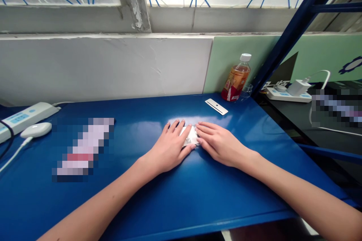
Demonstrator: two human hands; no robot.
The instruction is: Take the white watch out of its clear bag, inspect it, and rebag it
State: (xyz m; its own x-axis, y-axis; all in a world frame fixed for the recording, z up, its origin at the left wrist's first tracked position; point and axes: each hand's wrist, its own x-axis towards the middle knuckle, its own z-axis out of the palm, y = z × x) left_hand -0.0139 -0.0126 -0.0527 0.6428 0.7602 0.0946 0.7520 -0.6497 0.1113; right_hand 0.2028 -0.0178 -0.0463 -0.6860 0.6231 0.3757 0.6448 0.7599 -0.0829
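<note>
A small white packet (191,135), shiny and crinkled in places, lies on the blue table (135,196) between my two hands. My left hand (172,147) rests palm down at its left side, fingers spread, with the index finger and thumb along the packet. From the right, my right hand (216,141) lies low with its fingers stretched out, the fingertips at the packet's right edge. Fingers cover parts of the packet, so its full outline is hidden. Beyond my right hand is a flat white card with a dark line (216,106).
A bottle (236,79) with a white cap stands at the back right near a blue post (285,45). On the left are a pixelated oblong item (85,148), a white corded device (36,130) and a power strip (31,116). Another power strip (288,94) sits far right.
</note>
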